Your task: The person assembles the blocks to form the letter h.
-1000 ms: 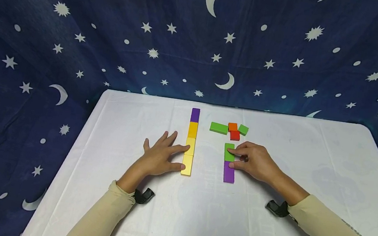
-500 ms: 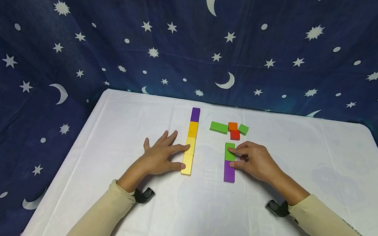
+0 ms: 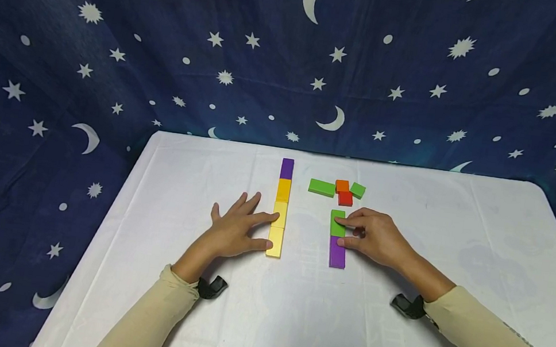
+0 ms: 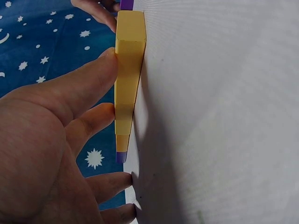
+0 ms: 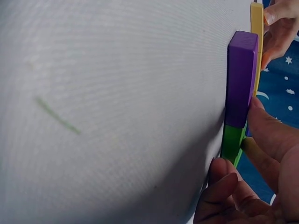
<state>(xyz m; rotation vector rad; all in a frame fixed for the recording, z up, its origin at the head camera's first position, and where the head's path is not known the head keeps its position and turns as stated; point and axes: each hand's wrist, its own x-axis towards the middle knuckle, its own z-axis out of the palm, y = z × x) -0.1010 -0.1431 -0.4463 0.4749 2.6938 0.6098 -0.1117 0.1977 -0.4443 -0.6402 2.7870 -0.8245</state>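
Observation:
On the white tabletop, a straight row runs away from me: two pale yellow blocks [image 3: 276, 237], an orange-yellow block [image 3: 283, 190] and a purple block [image 3: 286, 169] at its far end. My left hand [image 3: 232, 228] lies spread beside this row, thumb and index fingertips touching the pale yellow blocks from above. To the right, a green block [image 3: 337, 215] and a longer purple block [image 5: 240, 81] lie end to end. My right hand [image 3: 376, 238] rests its index fingertip on the green block and its thumb on the purple one, other fingers bent beneath.
Beyond the right-hand row lie a long green block [image 3: 322, 187], an orange block [image 3: 342, 186], a red block [image 3: 345, 199] and a small green block [image 3: 357, 191], close together. A dark blue curtain [image 3: 275, 23] with stars and moons hangs behind the table.

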